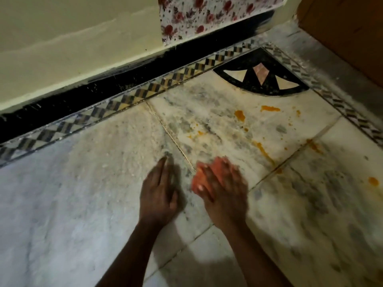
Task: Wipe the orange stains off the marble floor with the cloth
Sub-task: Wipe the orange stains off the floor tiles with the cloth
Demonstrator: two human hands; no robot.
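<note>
My right hand (pixel 223 191) grips a bunched orange-red cloth (pixel 200 179) low over the marble floor (pixel 83 193); the hand is motion-blurred. My left hand (pixel 158 193) lies flat on the floor just left of it, fingers straight and pointing away from me. Orange stains lie farther out and to the right: a blob (pixel 240 115), a smear (pixel 270 108), a long streak (pixel 263 151), a patch on the tile joint (pixel 314 145) and a spot (pixel 373 180) at the far right. Fainter orange marks (pixel 199 134) sit nearer the cloth.
A checkered inlay border (pixel 124 100) runs along the black skirting (pixel 83 96) and cream wall. A black fan-shaped inlay (pixel 263 79) fills the corner. A floral fabric (pixel 207 15) hangs at the back, and a brown wooden panel (pixel 348 32) stands at the right.
</note>
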